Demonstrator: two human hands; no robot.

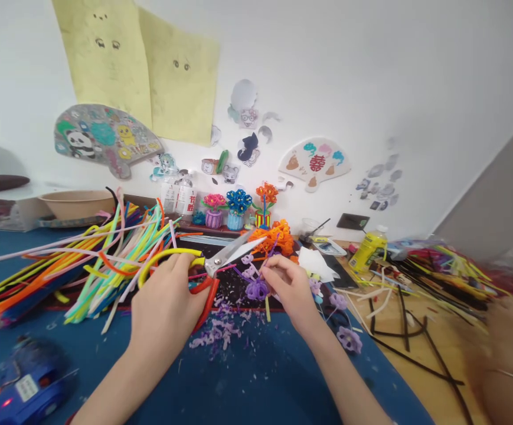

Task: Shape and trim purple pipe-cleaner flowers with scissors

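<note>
My left hand (pixel 167 295) is wrapped round the yellow and red handles of a pair of scissors (pixel 215 262). The blades are spread apart and point right, toward the purple flower pieces. With fingertips pinched together, my right hand (pixel 285 286) holds a purple pipe-cleaner flower (pixel 257 289) by its stem, just right of the blade tips. Purple clippings (pixel 218 330) are scattered below, on the dark mat and blue table. Finished lilac flowers (pixel 349 339) lie right of my right hand, and orange flowers (pixel 278 236) are behind it.
Colourful pipe cleaners (pixel 105 265) are heaped at left, with a blue glue gun (pixel 30 383) in front. Small potted flowers (pixel 235 209) stand by the wall. A yellow bottle (pixel 370 251) and another person's hand (pixel 510 330) are at right.
</note>
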